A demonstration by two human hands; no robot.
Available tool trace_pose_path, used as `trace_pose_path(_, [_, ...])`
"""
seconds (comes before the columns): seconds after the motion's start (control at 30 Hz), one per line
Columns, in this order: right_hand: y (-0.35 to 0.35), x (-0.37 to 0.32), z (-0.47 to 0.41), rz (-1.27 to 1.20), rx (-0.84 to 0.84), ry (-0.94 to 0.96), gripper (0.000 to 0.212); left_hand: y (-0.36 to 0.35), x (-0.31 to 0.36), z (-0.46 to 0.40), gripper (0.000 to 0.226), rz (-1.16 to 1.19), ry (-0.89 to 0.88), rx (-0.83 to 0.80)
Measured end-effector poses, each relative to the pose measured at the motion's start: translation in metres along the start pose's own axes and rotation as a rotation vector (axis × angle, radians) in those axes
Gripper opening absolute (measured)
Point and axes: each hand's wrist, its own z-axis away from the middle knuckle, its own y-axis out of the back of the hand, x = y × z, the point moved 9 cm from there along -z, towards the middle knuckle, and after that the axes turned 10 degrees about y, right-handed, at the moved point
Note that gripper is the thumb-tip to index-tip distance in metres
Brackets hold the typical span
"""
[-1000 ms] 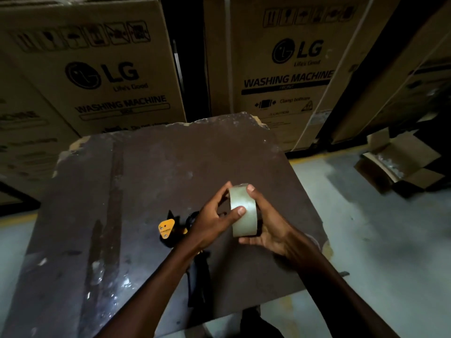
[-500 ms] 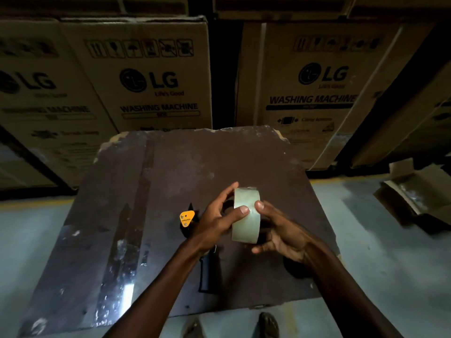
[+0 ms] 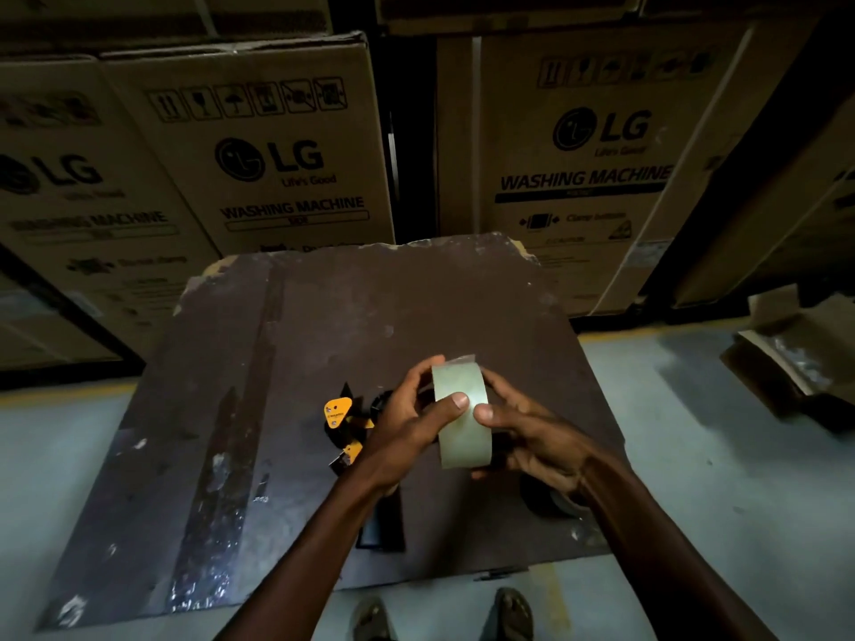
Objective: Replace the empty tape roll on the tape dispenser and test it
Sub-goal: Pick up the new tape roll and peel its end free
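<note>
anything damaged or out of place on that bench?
Yes: the table has chipped, ragged far corners and a scuffed, shiny streak on its left side. A torn-open carton lies on the floor at right. The tape roll looks intact.

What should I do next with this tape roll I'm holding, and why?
Probably peel the loose end free. Both hands, left hand and right hand, hold the tape roll upright above the table, with a small tab lifting at its top. The dispenser lies unloaded beside them.

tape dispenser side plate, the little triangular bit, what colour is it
Orange-yellow, on the tape dispenser lying on the table; the head view, the only one, shows it.
</note>
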Motion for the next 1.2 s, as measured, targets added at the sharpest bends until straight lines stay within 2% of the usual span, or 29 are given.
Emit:
trace_pose_path(0.23, [-0.006, -0.005, -0.008, 0.072, -0.002, 0.072, 0.066, 0.009, 0.008, -0.002, 0.074, -0.013, -0.011, 0.045])
trace_pose_path(0.5, [0.000, -0.014, -0.015, 0.189, 0.003, 0.105, 0.083, 0.016, 0.018, -0.004, 0.072, -0.051, -0.020, 0.075])
trace_pose_path(0.6, [0.005, -0.019, -0.014, 0.241, -0.037, 0.109, 0.092, 0.012, 0.017, -0.004, 0.072, -0.029, -0.027, 0.119])
trace_pose_path(0.9, [0.024, -0.032, -0.012, 0.385, -0.173, 0.105, 0.094, 0.001, 0.010, -0.003, 0.062, -0.050, -0.048, 0.223])
trace_pose_path(0.97, [0.025, -0.034, -0.016, 0.451, -0.186, 0.091, 0.091, 0.005, 0.006, -0.003, 0.067, -0.061, -0.052, 0.237])
trace_pose_path(1.1, [0.021, -0.041, -0.032, 0.554, -0.125, 0.117, 0.097, 0.027, 0.009, -0.003, 0.067, -0.037, -0.079, 0.249])
trace_pose_path(1.2, [0.006, -0.048, -0.045, 0.578, -0.080, 0.144, 0.099, 0.052, 0.018, -0.002, 0.057, -0.021, -0.131, 0.275])
